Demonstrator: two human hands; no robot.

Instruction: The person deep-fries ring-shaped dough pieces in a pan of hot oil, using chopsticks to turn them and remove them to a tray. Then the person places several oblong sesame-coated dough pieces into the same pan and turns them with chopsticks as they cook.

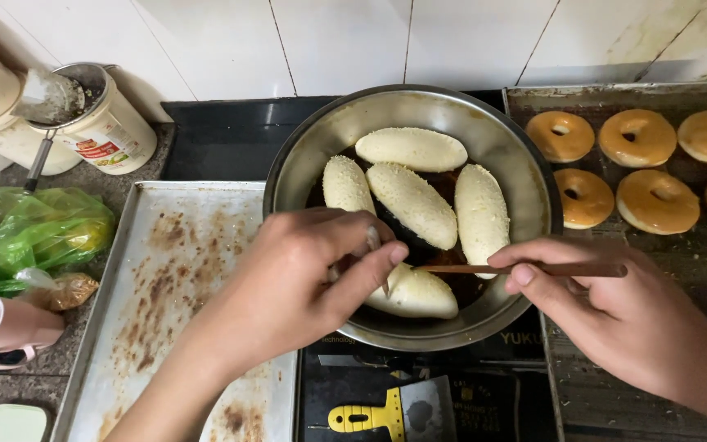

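The round steel pan (525, 176) holds dark oil and five pale, oblong, crumb-coated dough pieces (415, 203). The left hand (288, 282) pinches a thin metal utensil (376, 245) over the nearest piece. The right hand (615, 307) grips a slim wooden stick (525, 268), its tip in the pan. The right-side metal tray (697, 254) carries glossy golden ring doughnuts (638, 137). The left-side flat metal tray (165, 270) shows brown grease stains.

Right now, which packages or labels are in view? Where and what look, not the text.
White round plastic tub: top left on the counter, open, red-and-green label band.
Green plastic bag: left of the metal baking tray, crumpled, translucent.
Black stove front: beneath the steel pan, pale printed lettering.
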